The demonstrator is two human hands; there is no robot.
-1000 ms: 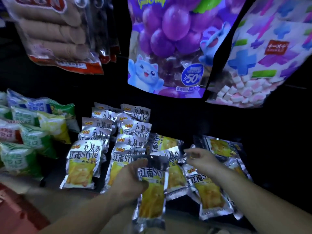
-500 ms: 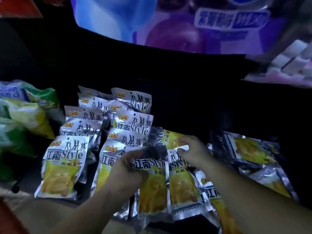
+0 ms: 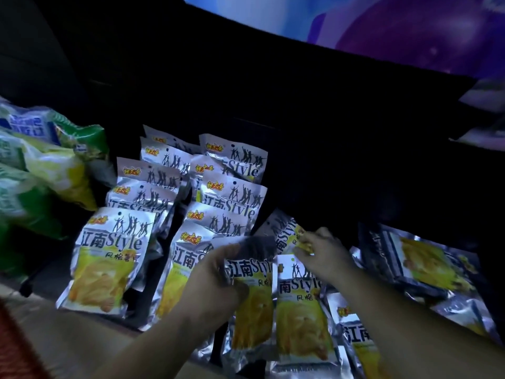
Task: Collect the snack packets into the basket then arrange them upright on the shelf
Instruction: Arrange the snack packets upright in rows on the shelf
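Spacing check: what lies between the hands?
Head view: the snack packet the left hand grips, then a second packet; the right hand pinches a tilted packet.

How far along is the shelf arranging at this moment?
Done: two upright rows of silver-yellow packets stand at left. In hand: the left hand grips one packet; the right hand pinches a tilted packet. Left: flat packets at right need standing.

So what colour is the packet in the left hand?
The packet is silver foil with a yellow lower half and dark lettering; head view.
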